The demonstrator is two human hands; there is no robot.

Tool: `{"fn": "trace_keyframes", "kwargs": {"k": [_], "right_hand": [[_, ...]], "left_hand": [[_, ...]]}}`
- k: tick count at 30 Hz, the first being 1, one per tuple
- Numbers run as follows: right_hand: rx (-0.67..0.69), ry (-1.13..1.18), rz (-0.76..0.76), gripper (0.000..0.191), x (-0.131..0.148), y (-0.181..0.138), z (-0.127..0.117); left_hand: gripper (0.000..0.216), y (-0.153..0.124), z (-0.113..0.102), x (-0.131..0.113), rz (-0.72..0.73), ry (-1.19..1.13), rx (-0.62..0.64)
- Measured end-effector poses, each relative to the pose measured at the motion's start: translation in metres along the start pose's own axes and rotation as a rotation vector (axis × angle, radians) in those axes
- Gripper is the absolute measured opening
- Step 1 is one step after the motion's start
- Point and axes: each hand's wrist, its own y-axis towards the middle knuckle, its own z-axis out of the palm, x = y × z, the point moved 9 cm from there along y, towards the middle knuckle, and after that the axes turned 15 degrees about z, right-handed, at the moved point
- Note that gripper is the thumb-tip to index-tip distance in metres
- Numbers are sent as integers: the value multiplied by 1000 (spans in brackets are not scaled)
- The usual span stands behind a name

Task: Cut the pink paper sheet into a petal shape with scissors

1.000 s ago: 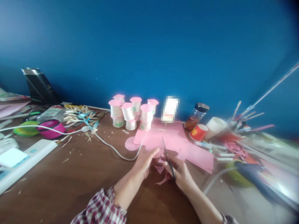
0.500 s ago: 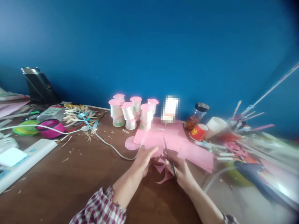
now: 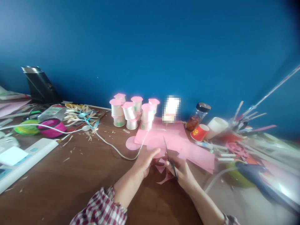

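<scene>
My left hand (image 3: 145, 161) pinches a piece of pink paper (image 3: 156, 145) over the brown table (image 3: 82, 175). My right hand (image 3: 182, 173) grips dark scissors (image 3: 170, 157), their blades pointing up and into the paper's edge. Pink offcuts (image 3: 164, 178) lie on the table under both hands. More pink sheets (image 3: 187, 147) spread just behind, toward the wall.
A cluster of pink-topped white cups (image 3: 133, 112) stands at the back, with a white cable (image 3: 112, 147) curling in front. A jar (image 3: 198, 117), a red cup (image 3: 199, 132) and pens clutter the right. Pink and green bowls (image 3: 50, 128) and a white device (image 3: 25, 157) sit left.
The scissors' blades have shifted slightly along the paper's edge. Both hands stay in nearly the same place.
</scene>
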Motion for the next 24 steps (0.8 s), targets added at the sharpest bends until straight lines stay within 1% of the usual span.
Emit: {"fn": "trace_keyframes", "kwargs": {"k": [6, 13, 19, 24], "right_hand": [[-2, -3, -7, 37, -2, 0, 0], [-16, -35, -17, 36, -1, 0, -1], [-14, -25, -2, 36, -4, 1, -1], [-6, -26, -5, 35, -2, 0, 0]], "left_hand": [[19, -1, 3, -1, 3, -36, 21], [18, -2, 1, -4, 1, -24, -11], [22, 4, 2, 4, 22, -74, 56], [28, 5, 1, 8, 11, -89, 74]]}}
